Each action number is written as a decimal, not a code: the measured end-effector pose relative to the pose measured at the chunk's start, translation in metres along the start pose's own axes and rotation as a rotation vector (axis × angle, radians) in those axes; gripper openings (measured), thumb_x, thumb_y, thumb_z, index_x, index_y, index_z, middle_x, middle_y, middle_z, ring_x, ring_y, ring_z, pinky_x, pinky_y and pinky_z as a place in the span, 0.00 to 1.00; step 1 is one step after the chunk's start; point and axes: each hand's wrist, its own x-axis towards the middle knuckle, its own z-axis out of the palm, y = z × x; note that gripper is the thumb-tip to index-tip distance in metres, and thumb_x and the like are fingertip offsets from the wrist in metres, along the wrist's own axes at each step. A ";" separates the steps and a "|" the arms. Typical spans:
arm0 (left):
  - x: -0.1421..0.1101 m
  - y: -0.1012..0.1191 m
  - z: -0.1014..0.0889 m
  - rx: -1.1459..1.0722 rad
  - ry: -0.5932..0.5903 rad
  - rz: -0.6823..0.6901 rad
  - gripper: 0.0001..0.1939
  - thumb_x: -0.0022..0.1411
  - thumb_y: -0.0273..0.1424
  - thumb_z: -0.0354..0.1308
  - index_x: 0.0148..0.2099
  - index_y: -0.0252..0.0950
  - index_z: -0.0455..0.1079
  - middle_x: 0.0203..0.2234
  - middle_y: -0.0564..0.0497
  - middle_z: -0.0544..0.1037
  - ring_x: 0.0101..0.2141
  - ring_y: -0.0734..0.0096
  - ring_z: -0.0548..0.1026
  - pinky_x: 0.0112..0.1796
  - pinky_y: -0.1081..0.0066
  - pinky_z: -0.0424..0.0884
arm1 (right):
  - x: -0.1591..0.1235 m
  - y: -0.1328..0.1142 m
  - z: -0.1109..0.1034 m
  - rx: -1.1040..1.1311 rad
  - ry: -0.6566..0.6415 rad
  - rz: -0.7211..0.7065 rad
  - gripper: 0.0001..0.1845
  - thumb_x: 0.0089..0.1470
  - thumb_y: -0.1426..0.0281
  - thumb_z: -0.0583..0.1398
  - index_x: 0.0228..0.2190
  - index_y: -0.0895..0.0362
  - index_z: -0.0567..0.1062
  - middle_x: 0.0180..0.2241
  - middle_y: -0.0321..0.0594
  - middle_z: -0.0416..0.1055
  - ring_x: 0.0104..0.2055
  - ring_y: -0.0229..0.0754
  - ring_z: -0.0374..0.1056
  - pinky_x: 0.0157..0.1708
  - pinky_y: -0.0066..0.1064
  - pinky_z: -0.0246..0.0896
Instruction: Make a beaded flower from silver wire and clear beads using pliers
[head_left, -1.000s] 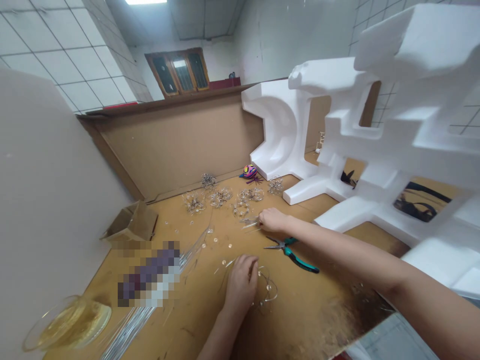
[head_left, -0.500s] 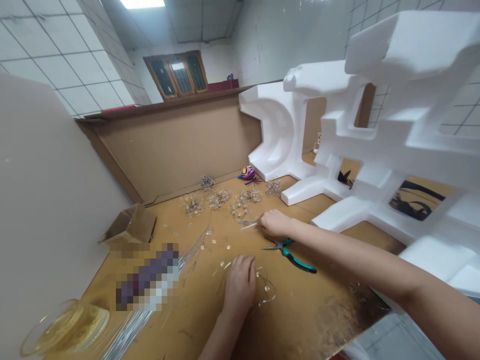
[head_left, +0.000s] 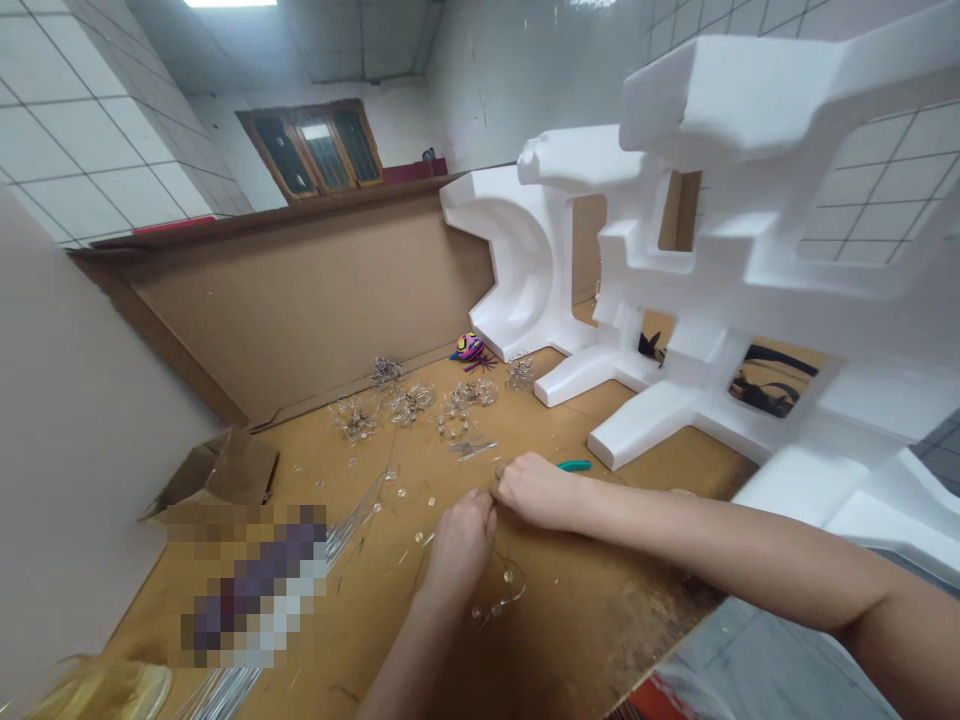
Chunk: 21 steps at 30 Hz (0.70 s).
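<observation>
My left hand (head_left: 459, 545) rests on the wooden table (head_left: 600, 620) and pinches a thin wire strung with clear beads (head_left: 501, 592), which curls out below the fingers. My right hand (head_left: 529, 490) has come beside it, fingertips touching the left fingers at the same wire. Green-handled pliers (head_left: 574, 465) lie just behind my right hand, mostly hidden by it. Loose clear beads (head_left: 405, 495) are scattered to the left of my hands.
Several finished wire-and-bead flowers (head_left: 409, 402) lie further back, near a small colourful toy (head_left: 471, 348). Large white foam blocks (head_left: 675, 290) stand on the right. A cardboard wall (head_left: 315, 300) closes the back. A small open cardboard box (head_left: 217, 470), a bundle of wires (head_left: 352, 520) and a glass bowl (head_left: 97, 690) sit left.
My right hand drew back from the wire pieces near the flowers and joined my left hand at the beaded wire. The view shifted right and down.
</observation>
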 end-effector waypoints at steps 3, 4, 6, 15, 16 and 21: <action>-0.005 -0.004 0.001 -0.250 0.030 0.017 0.12 0.61 0.29 0.45 0.29 0.35 0.68 0.27 0.48 0.73 0.30 0.68 0.70 0.32 0.71 0.62 | -0.006 0.002 0.002 0.186 0.014 0.048 0.09 0.51 0.77 0.53 0.28 0.64 0.74 0.32 0.54 0.73 0.36 0.47 0.70 0.33 0.33 0.58; -0.007 -0.005 0.001 -0.388 0.035 -0.012 0.12 0.60 0.31 0.46 0.29 0.35 0.67 0.25 0.49 0.72 0.28 0.69 0.70 0.30 0.72 0.62 | -0.008 0.004 0.003 0.267 0.010 0.067 0.09 0.52 0.75 0.53 0.28 0.63 0.74 0.31 0.51 0.74 0.35 0.45 0.70 0.32 0.32 0.59; -0.010 -0.007 0.001 -0.707 -0.001 -0.130 0.11 0.58 0.36 0.49 0.28 0.36 0.66 0.20 0.53 0.69 0.21 0.74 0.66 0.24 0.74 0.61 | -0.011 0.008 0.006 0.449 -0.024 0.099 0.10 0.54 0.71 0.52 0.30 0.62 0.73 0.27 0.44 0.75 0.30 0.39 0.70 0.29 0.27 0.61; -0.020 -0.001 -0.005 -1.464 -0.137 -0.344 0.14 0.47 0.38 0.63 0.28 0.32 0.66 0.16 0.58 0.66 0.14 0.86 0.55 0.16 0.81 0.54 | -0.017 0.020 0.015 1.162 -0.181 0.207 0.17 0.46 0.60 0.60 0.31 0.62 0.71 0.25 0.38 0.73 0.21 0.32 0.68 0.22 0.24 0.65; -0.021 -0.001 -0.004 -1.484 -0.129 -0.340 0.14 0.48 0.38 0.63 0.28 0.32 0.66 0.17 0.59 0.66 0.14 0.86 0.55 0.16 0.81 0.54 | -0.018 0.019 0.015 1.267 -0.177 0.240 0.18 0.42 0.59 0.63 0.29 0.62 0.71 0.24 0.37 0.73 0.21 0.32 0.68 0.22 0.25 0.65; -0.020 -0.003 0.004 -1.527 -0.038 -0.336 0.14 0.48 0.38 0.63 0.29 0.33 0.66 0.17 0.59 0.66 0.14 0.86 0.56 0.15 0.81 0.56 | -0.019 0.013 0.017 1.386 -0.110 0.324 0.18 0.38 0.60 0.64 0.27 0.61 0.71 0.23 0.36 0.72 0.20 0.31 0.67 0.22 0.25 0.65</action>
